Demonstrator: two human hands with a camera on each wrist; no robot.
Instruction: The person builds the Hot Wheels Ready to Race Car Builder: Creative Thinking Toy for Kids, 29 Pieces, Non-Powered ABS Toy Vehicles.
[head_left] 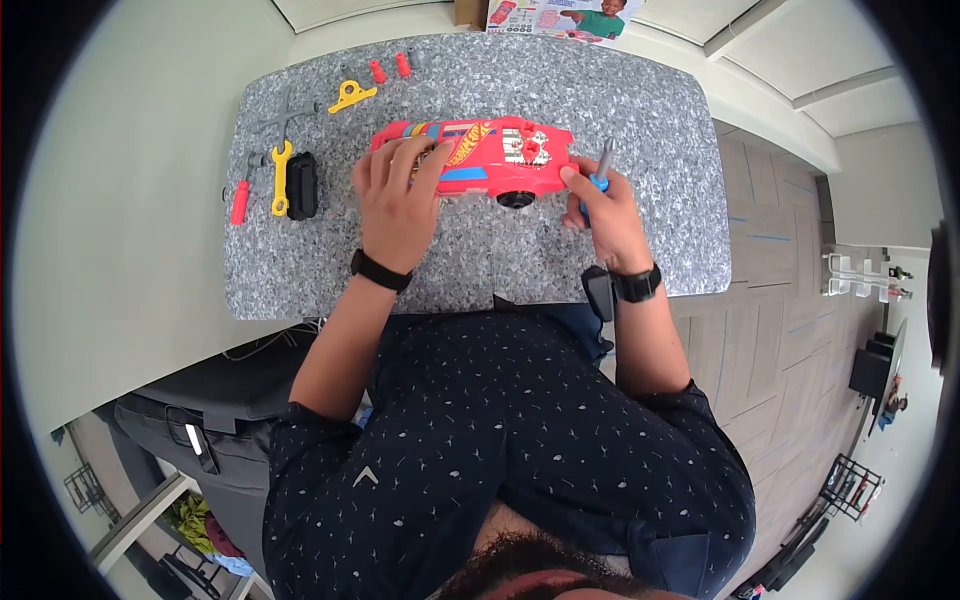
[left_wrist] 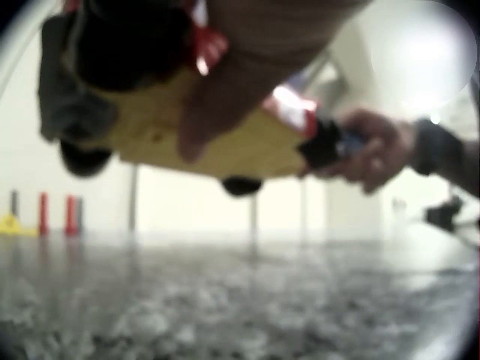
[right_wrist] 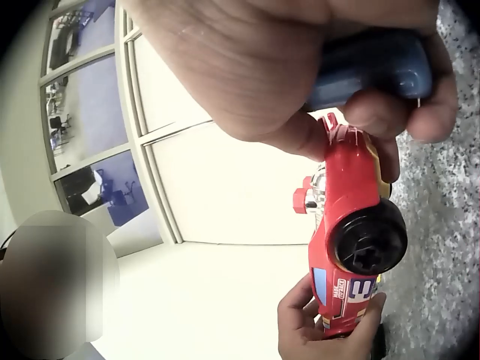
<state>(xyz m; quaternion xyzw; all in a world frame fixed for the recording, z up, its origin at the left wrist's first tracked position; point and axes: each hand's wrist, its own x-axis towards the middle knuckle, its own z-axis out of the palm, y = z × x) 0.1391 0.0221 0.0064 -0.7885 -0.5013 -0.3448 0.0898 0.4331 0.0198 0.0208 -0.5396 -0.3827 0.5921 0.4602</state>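
A red toy car point(head_left: 495, 178) with stickers lies lengthwise between both hands. Its left end is gripped by my left hand point(head_left: 398, 215), fingers over the top and thumb on the yellow underside point(left_wrist: 259, 146) in the left wrist view. That view shows the car raised over the tabletop. My right hand point(head_left: 618, 220) holds a toy screwdriver point(head_left: 600, 181) by its blue handle point(right_wrist: 375, 71), the grey tip pointing away from me. The same hand's thumb and fingers also pinch the car's right end. One black wheel point(right_wrist: 367, 241) faces the right wrist camera.
On the speckled grey table point(head_left: 450, 270), a yellow wrench point(head_left: 281, 180), a black plastic part point(head_left: 302, 186) and a red-handled tool point(head_left: 240, 202) lie at left. Beyond them are a yellow winged piece point(head_left: 351, 96) and red pieces point(head_left: 403, 65). A printed box point(head_left: 560, 18) stands behind the table.
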